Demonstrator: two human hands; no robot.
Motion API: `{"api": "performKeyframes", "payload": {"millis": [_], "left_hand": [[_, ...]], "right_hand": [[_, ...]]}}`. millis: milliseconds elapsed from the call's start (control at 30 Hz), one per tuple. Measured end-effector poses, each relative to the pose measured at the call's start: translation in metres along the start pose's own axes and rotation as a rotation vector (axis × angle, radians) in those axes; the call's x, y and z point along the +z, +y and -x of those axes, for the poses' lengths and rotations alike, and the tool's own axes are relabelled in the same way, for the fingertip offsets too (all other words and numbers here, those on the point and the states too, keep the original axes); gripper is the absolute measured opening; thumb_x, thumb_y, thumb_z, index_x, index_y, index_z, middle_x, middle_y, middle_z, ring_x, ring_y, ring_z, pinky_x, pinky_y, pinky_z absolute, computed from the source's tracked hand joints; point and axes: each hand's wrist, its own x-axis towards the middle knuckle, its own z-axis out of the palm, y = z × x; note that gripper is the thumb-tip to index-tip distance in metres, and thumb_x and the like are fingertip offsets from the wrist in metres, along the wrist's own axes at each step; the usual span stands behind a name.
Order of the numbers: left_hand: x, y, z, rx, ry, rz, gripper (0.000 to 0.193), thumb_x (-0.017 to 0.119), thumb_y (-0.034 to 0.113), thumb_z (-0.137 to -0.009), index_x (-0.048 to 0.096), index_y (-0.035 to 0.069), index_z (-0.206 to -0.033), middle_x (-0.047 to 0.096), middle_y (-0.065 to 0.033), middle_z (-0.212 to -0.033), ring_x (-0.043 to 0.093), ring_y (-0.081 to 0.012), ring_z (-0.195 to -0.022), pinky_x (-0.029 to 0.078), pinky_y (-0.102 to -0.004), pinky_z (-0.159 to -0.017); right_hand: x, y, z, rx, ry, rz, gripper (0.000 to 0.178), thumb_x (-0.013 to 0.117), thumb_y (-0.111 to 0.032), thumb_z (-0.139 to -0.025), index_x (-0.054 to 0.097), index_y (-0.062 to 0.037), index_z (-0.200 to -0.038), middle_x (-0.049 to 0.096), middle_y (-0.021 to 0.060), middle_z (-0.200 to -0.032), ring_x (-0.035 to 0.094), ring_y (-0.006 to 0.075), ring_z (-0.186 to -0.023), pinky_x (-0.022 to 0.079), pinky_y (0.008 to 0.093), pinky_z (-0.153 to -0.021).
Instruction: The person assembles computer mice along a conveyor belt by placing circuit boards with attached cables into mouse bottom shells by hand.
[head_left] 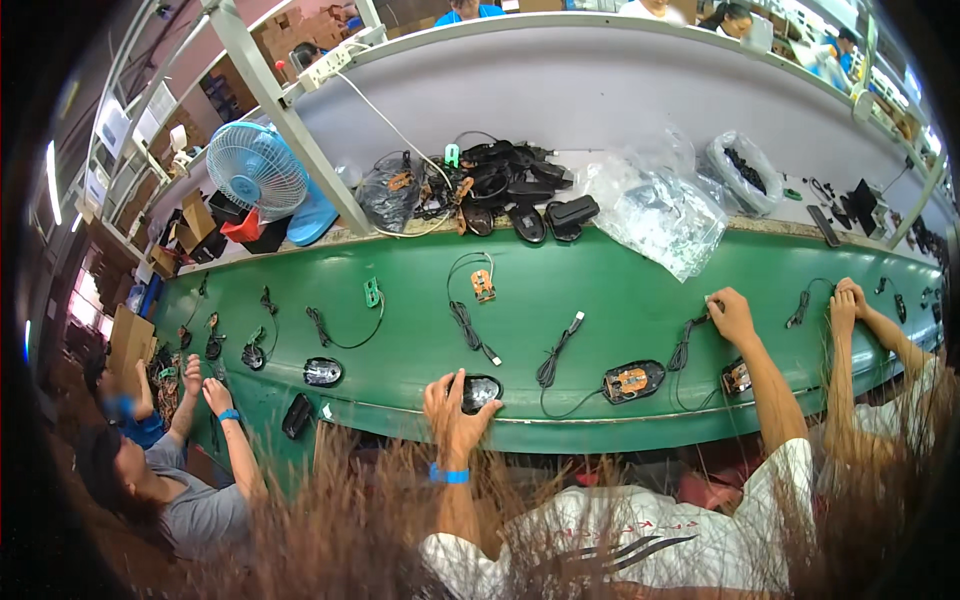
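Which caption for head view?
Left hand on a black mouse shell, right hand holding a bundled cable, over green worktop.

My white shirt (pixel 610 530): a row of red lettering above slanting dark stripes, warped and partly behind strands of hair.
Black shell (pixel 482 393) at my left fingers (pixel 457 392): a pale patch; I can't tell whether it is a label or shine.
Clear plastic bag (pixel 655 215): whitish marks I can't make out.
Elsewhere on the table (pixel 400 275): nothing I can read.
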Motion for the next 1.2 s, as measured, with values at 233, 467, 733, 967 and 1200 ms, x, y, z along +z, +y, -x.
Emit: {"api": "performKeyframes", "payload": {"millis": [233, 467, 733, 967, 1200], "left_hand": [[-0.003, -0.016, 0.004, 0.014, 0.047, 0.184, 0.085, 0.093, 0.038, -0.065, 0.063, 0.005, -0.137, 0.065, -0.0165, -0.129, 0.055, -0.0377, -0.123, 0.043, -0.0494, -0.106], [-0.001, -0.007, -0.002, 0.010, 0.027, 0.159, 0.090, 0.094, 0.033, -0.064, 0.058, 0.009, -0.142, 0.067, -0.0130, -0.129, 0.058, -0.0336, -0.122, 0.043, -0.0467, -0.102], [-0.010, -0.007, -0.003, -0.048, -0.056, 0.214, 0.108, 0.095, 0.029, -0.065, 0.041, 0.012, -0.156, 0.067, -0.0063, -0.136, 0.056, -0.0299, -0.129, 0.033, -0.0538, -0.114], [-0.011, -0.005, -0.002, -0.049, -0.090, 0.245, 0.113, 0.094, 0.030, -0.068, 0.032, 0.014, -0.161, 0.067, -0.0029, -0.136, 0.054, -0.0298, -0.132, 0.027, -0.0595, -0.117], [-0.013, -0.005, -0.001, -0.035, -0.120, 0.234, 0.110, 0.092, 0.031, -0.069, 0.033, 0.014, -0.160, 0.064, -0.0066, -0.138, 0.053, -0.0305, -0.133, 0.027, -0.0603, -0.117]], "right_hand": [[0.004, 0.008, -0.019, -0.036, -0.033, 0.074, 0.011, 0.063, 0.003, -0.084, 0.068, 0.0005, -0.093, 0.067, 0.0181, -0.085, 0.066, 0.0337, -0.072, 0.054, 0.0401, -0.070], [-0.006, -0.105, -0.024, -0.023, 0.208, -0.145, 0.006, 0.063, 0.002, -0.092, 0.068, 0.0012, -0.095, 0.071, 0.0168, -0.091, 0.070, 0.0287, -0.078, 0.055, 0.0375, -0.072], [0.118, -0.327, 0.011, -0.751, -0.453, -0.442, 0.023, 0.069, -0.003, -0.084, 0.058, -0.0060, -0.104, 0.066, 0.0149, -0.091, 0.067, 0.0379, -0.087, 0.056, 0.0456, -0.076], [0.170, -0.372, 0.002, -0.804, -0.705, -0.227, 0.039, 0.074, -0.005, -0.079, 0.052, -0.0034, -0.110, 0.068, 0.0172, -0.095, 0.070, 0.0403, -0.091, 0.057, 0.0472, -0.074], [0.168, -0.374, 0.009, -0.777, -0.699, -0.205, 0.037, 0.074, -0.006, -0.079, 0.052, -0.0031, -0.109, 0.068, 0.0164, -0.094, 0.070, 0.0404, -0.086, 0.057, 0.0478, -0.073]]}}
